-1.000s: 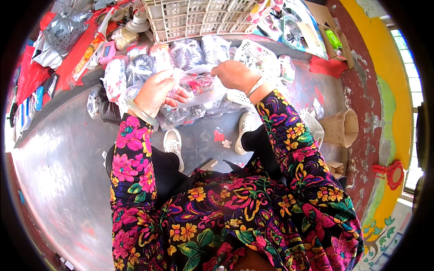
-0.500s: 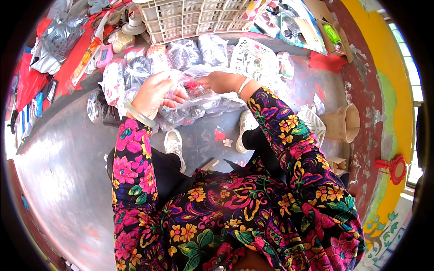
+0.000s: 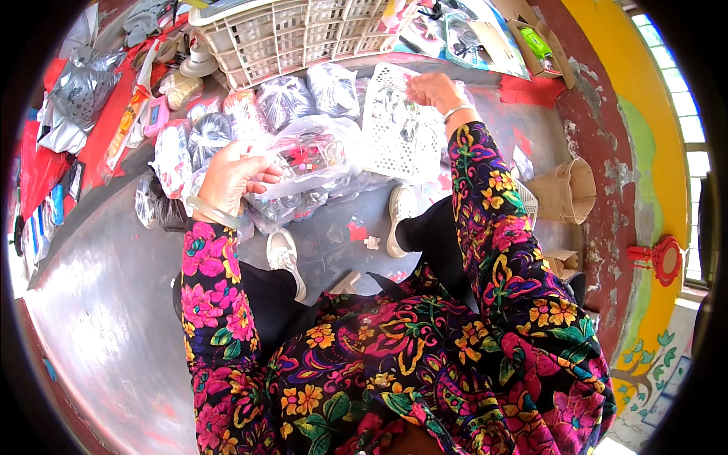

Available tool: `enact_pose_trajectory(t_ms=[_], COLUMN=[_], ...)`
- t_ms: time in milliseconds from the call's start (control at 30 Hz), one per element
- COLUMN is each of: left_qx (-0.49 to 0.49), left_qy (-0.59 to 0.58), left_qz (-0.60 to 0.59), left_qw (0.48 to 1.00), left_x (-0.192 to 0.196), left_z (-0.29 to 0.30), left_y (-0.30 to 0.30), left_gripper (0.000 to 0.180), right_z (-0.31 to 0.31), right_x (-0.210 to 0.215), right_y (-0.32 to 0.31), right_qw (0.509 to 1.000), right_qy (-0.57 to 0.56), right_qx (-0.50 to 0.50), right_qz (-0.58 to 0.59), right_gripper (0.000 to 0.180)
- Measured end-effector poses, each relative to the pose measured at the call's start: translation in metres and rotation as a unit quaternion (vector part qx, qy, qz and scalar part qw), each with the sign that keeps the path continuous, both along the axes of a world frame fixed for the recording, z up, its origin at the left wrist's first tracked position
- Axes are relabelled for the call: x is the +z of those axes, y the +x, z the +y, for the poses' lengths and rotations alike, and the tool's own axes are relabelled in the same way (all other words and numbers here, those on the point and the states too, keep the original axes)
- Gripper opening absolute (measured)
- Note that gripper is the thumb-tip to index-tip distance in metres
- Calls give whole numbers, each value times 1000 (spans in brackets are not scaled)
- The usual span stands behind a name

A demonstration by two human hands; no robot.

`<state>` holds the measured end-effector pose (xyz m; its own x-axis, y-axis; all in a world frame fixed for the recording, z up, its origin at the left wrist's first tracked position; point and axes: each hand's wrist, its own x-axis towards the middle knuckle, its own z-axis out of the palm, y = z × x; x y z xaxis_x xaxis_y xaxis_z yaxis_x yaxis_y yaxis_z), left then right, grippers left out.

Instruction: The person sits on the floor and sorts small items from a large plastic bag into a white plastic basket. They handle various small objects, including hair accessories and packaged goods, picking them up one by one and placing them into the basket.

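My left hand (image 3: 236, 176) is closed on the left edge of a clear plastic bag (image 3: 345, 155). The bag lies open at the top, with small red and dark pieces inside. To its right sits a white perforated plastic basket (image 3: 383, 148), holding a scatter of small dark and shiny items too fine to name. My right hand (image 3: 438, 92) is at the basket's far right corner, its fingers curled over the rim. Part of that corner is hidden behind the hand.
Several filled plastic bags (image 3: 284, 97) crowd behind and left of the open bag. A large beige crate (image 3: 296, 42) stands at the back. Red sheeting with goods (image 3: 125, 133) lies at left. A brown carton (image 3: 565, 189) stands at right by the wall.
My right hand has left the clear bag and moved right and away to the basket. The basket sits nearer, beside the bag. My left hand stays at the bag's edge. The view has shifted slightly.
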<state>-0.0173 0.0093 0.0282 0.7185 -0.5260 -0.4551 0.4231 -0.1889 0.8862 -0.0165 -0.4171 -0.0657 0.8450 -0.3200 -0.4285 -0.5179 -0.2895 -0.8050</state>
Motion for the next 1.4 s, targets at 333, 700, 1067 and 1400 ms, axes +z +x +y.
enact_pose_trajectory(t_ms=[333,700,1067,1400], left_qx=[1,19,12,25], left_qy=[23,-22,-36,-55], left_qz=[10,49,38,34], left_qw=[1000,998,999,998], left_x=[5,11,8,-2], left_z=[-2,-12,-9,5], left_y=[-1,1,0,2], left_gripper=[22,20,23,30], right_z=[-32,14,-14,41], right_x=[-91,-146,-127,40], right_y=[-32,-32,-45,-32], right_qw=[895,877,744,975], right_qy=[-332,-384,-570,206], right_qx=[210,-68,269,77], right_qz=[210,280,221,-8], right_gripper=[17,37,20,13])
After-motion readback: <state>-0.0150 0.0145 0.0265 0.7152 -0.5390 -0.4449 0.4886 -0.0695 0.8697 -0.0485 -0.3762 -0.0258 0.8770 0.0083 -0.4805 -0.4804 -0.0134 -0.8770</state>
